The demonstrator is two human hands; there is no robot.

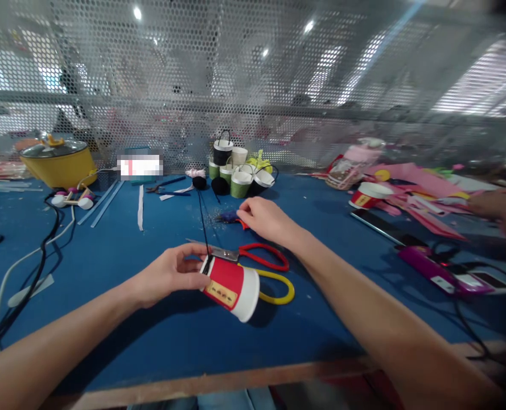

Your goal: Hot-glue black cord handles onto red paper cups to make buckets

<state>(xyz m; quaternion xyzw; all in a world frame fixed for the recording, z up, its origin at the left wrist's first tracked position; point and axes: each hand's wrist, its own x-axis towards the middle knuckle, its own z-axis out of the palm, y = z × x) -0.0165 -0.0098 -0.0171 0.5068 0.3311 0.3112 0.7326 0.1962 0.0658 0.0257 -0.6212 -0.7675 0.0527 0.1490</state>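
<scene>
My left hand (173,270) is closed round the narrow end of a small paper cup (227,285), tilted sideways, with a red wrap and a gold label. A black cord (203,219) runs from that end up to a black ball of cord (199,183). Beyond it, my right hand (263,216) has its fingers closed on a small blue-and-red tool (230,216) lying on the table; its exact kind is unclear. Scissors (227,254) with one red and one yellow handle lie open between my hands, partly behind the cup.
Several small cups (241,181) with cord handles stand at the back. Pliers (163,187) and paper strips (140,208) lie to the left, near a yellow pot (58,162). Rightward are another red cup (369,195), a phone (387,228), a purple device (432,267) and pink scraps (432,188).
</scene>
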